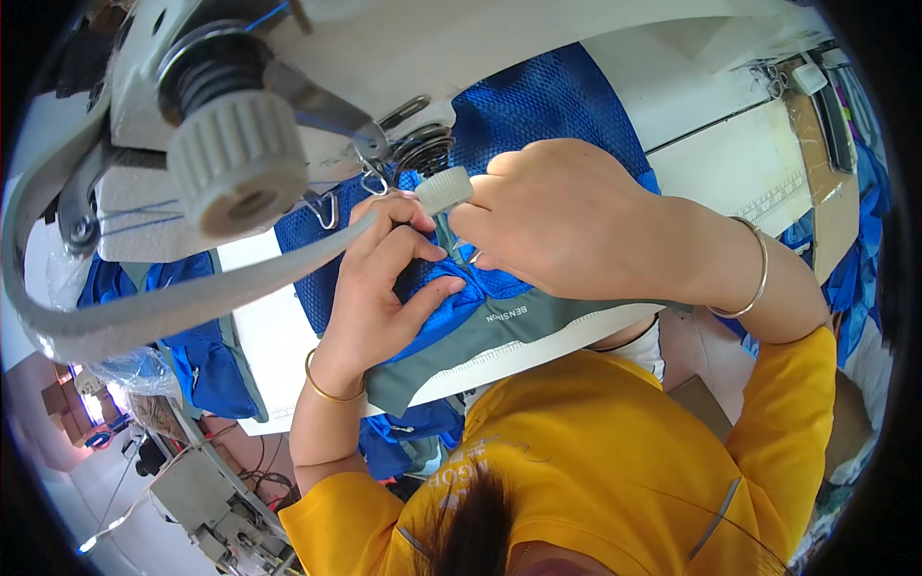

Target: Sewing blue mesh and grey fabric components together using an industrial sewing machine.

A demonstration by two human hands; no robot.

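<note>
A piece of blue and grey cloth (pixel 456 341), part mesh and part smooth, lies on the white sewing machine bed beneath the machine's head (pixel 413 58). My left hand (pixel 389 274) pinches a gathered blue fold of it between thumb and fingers. Just to the right, my right hand (pixel 567 216) is closed over the same cloth, its fingertips low against the fabric. A small shiny bit shows at those fingertips, too small to name. The grey tension knob (pixel 445 192) partly covers the space between my hands, and the needle area is hidden.
A large ribbed knob (pixel 235 163) and a curved white lever (pixel 192 312) stand close in at the left. More blue cloth pieces (pixel 206 374) hang at the table's left edge. Right of the bed are a brown cardboard strip (pixel 834 221) and heaped blue cloth (pixel 869 221).
</note>
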